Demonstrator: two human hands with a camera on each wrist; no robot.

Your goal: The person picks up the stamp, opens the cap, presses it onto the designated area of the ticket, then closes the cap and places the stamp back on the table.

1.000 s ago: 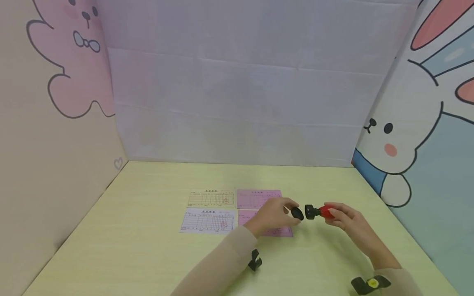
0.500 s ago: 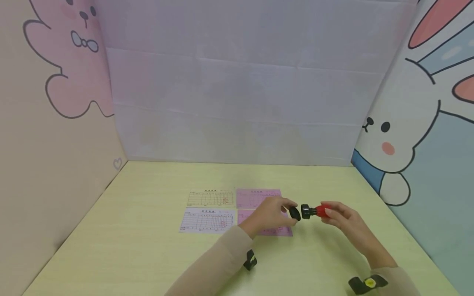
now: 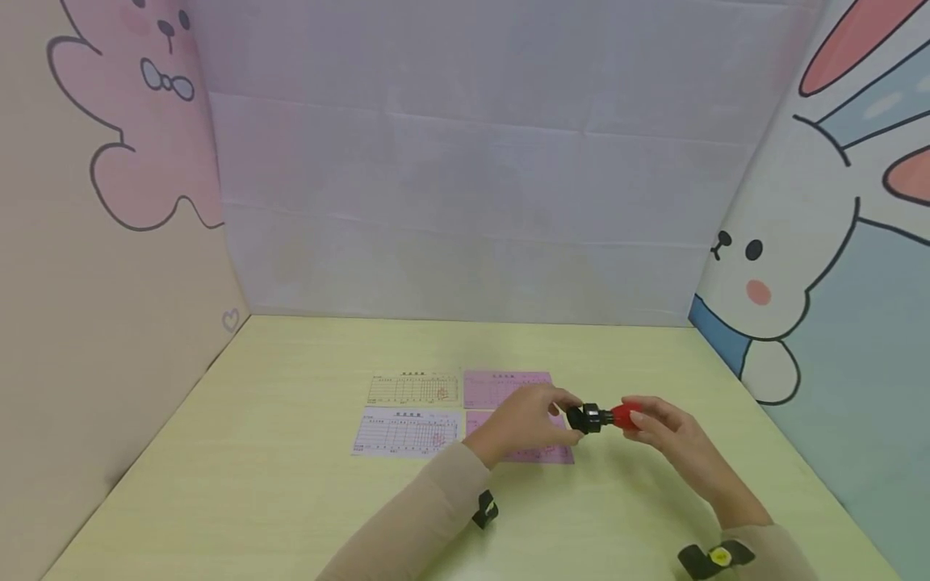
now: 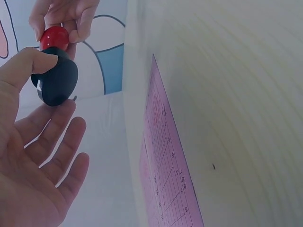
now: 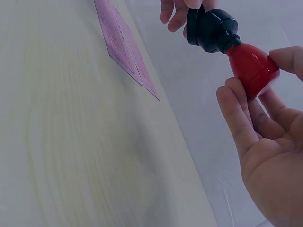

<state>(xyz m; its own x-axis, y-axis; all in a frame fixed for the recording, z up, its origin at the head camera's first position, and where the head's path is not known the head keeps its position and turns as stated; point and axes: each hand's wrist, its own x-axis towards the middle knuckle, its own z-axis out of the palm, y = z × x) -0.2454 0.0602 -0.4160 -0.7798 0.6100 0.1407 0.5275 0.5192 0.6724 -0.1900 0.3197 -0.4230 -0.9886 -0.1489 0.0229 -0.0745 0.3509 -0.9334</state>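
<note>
In the head view my left hand (image 3: 525, 417) is above the pink slips, pinching a round black cap (image 4: 59, 82) between thumb and fingers. My right hand (image 3: 676, 440) grips the red handle of a hand stamp (image 5: 253, 68), which lies sideways in the air. The stamp's black end points left and meets the cap, whose edge is tilted against it in the right wrist view. Whether the cap is seated cannot be told. Both hands are raised off the table.
On the pale yellow table (image 3: 240, 452) lie a yellow form (image 3: 414, 390), a white form (image 3: 407, 432) and two pink forms (image 3: 501, 389), all printed with grids. Behind stands a white sheet (image 3: 465, 202); cartoon-printed walls flank both sides.
My right hand has moved left with the stamp, closing the gap to the black cap, so the two now touch. The left hand has shifted only slightly left. The forms have stayed put.
</note>
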